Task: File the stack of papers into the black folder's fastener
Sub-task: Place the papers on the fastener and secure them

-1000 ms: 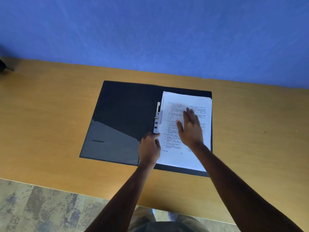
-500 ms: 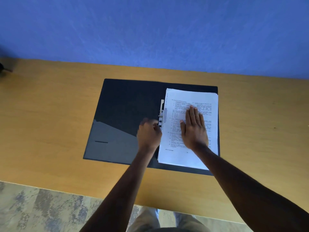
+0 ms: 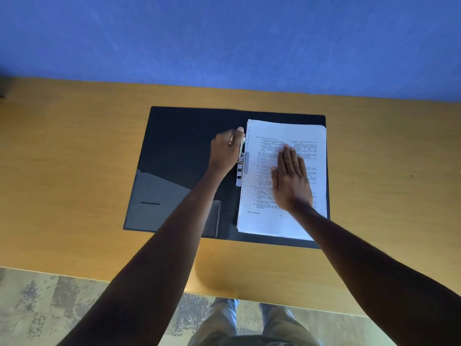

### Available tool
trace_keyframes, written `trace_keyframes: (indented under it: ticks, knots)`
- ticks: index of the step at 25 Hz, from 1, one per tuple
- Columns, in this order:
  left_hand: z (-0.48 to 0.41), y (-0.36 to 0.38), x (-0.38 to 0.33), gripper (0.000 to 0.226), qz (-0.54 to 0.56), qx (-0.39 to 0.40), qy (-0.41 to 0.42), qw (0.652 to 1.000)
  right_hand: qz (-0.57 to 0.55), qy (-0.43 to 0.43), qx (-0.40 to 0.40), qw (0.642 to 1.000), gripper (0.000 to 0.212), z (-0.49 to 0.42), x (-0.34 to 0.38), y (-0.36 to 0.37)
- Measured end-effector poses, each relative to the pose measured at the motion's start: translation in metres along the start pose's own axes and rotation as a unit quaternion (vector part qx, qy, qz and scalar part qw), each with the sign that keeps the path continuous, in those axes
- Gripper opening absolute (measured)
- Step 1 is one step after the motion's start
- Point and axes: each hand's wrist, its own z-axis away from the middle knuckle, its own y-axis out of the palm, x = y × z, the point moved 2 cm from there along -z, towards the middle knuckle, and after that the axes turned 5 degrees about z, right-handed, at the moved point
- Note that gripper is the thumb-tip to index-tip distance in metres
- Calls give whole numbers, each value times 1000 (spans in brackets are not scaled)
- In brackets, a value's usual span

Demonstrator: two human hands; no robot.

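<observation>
The black folder (image 3: 182, 146) lies open on the wooden table. A stack of printed white papers (image 3: 299, 221) rests on its right half. The metal fastener (image 3: 241, 171) runs along the papers' left edge, at the folder's spine. My right hand (image 3: 290, 181) lies flat on the papers, fingers together, pressing them down. My left hand (image 3: 225, 152) is at the upper end of the fastener, fingers curled against it; its fingertips hide that end of the strip.
The table (image 3: 74, 156) reaches a blue wall (image 3: 224, 41) at the back. Its near edge runs along the bottom, with patterned floor (image 3: 37, 308) and my legs (image 3: 249, 325) below. The folder's left half has an inner pocket (image 3: 162, 203).
My left hand has moved from the fastener's lower end up along it to its upper end. My right hand has stayed flat on the papers.
</observation>
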Motion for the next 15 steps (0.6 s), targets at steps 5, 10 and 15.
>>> trace_keyframes:
  ticks: [5,10,15]
  knots:
    - [28,-10,5,12,68,-8,10,998,-1,2,-8,1000,56,0,-1,2]
    - [49,-20,14,10,149,54,-104,982,1,3,-9,1000,56,1,-1,3]
    - [59,-25,33,44,40,87,-249,964,0,3,-13,1000,58,2,-2,4]
